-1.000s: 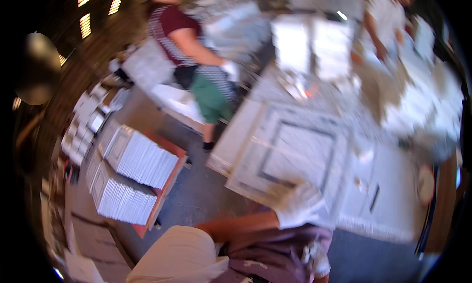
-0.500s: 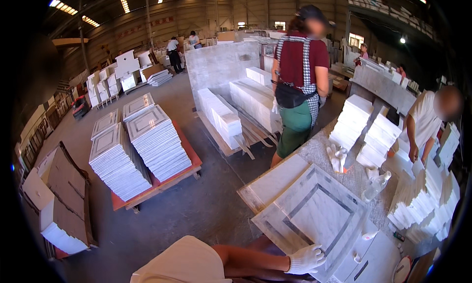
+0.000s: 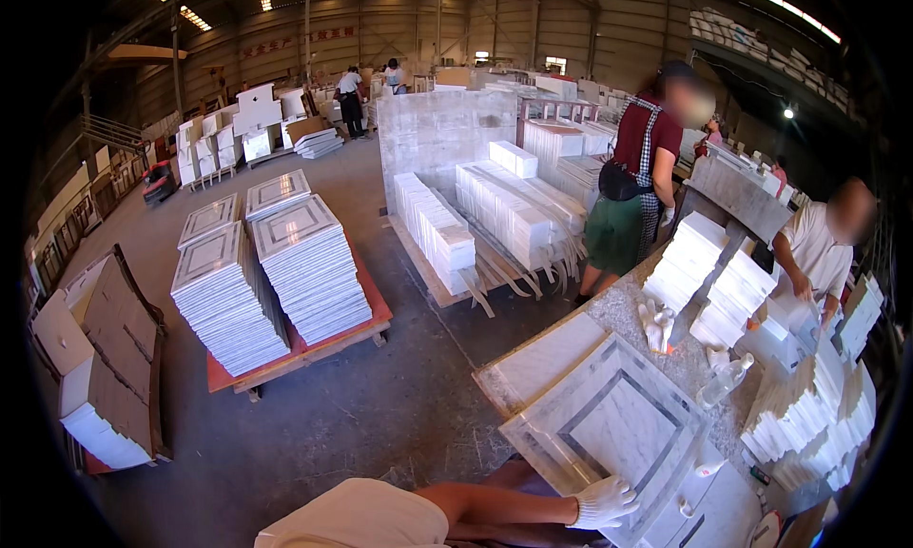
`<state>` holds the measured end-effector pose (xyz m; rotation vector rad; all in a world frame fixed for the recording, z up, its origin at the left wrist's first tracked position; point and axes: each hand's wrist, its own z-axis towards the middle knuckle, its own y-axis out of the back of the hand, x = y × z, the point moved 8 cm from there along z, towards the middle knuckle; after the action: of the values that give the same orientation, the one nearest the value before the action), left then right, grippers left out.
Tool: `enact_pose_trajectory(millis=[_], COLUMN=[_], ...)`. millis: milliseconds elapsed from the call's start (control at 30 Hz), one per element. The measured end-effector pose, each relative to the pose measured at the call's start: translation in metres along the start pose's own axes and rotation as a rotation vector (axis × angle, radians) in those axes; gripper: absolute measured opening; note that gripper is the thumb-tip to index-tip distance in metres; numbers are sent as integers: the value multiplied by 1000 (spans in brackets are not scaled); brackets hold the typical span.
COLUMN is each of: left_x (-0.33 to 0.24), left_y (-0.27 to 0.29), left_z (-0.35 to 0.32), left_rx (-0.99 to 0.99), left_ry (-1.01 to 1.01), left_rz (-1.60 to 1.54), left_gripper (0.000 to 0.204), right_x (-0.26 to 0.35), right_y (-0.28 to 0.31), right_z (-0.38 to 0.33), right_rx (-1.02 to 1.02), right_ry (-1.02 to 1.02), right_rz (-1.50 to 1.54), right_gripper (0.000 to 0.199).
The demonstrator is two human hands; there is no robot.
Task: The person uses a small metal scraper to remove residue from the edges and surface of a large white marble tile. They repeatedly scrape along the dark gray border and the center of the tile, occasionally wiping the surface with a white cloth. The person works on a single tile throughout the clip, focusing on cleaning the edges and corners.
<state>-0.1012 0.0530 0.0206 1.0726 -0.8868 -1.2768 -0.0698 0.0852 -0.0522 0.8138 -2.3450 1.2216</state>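
Observation:
My left hand [image 3: 604, 503], in a white knit glove, lies on the near part of a square marble panel [image 3: 623, 410]. Its fingers are slightly bent and rest on the surface, apart from one another. The panel is white with grey veins and has a dark grey inlaid frame. It lies at a slant over a paler marble slab [image 3: 542, 362] on the workbench. Beyond the panel's right corner are a small white bottle [image 3: 709, 468] and a small white piece [image 3: 686, 508]. My right hand is out of view.
On the bench stand a clear bottle [image 3: 726, 381], white gloves [image 3: 656, 324] and stacks of white tiles [image 3: 687, 253]. A co-worker [image 3: 825, 248] handles tiles at right; another [image 3: 632, 167] stands beyond the bench. Framed panels [image 3: 314, 272] are stacked on a pallet [image 3: 314, 358] at left.
The view has shifted slightly. The co-worker in the dark red top has moved right, showing more of the stone blocks behind. My left hand stays on the panel.

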Motion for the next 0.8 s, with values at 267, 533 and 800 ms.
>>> enact_pose_trajectory(millis=[267,533,800], left_x=[-2,-13,-19], left_y=[-6,71,65], left_z=[14,-4,-3], left_rx=[2,20,0], left_ry=[30,-15,-23], left_rz=[-10,122,119], left_gripper=[47,46,42], right_x=[-6,-8,-9], right_y=[0,6,16], right_z=[-1,-4,-8], right_rx=[5,5,22], right_ry=[-8,-15,-15], right_rz=[-2,4,13], right_gripper=[13,13,14])
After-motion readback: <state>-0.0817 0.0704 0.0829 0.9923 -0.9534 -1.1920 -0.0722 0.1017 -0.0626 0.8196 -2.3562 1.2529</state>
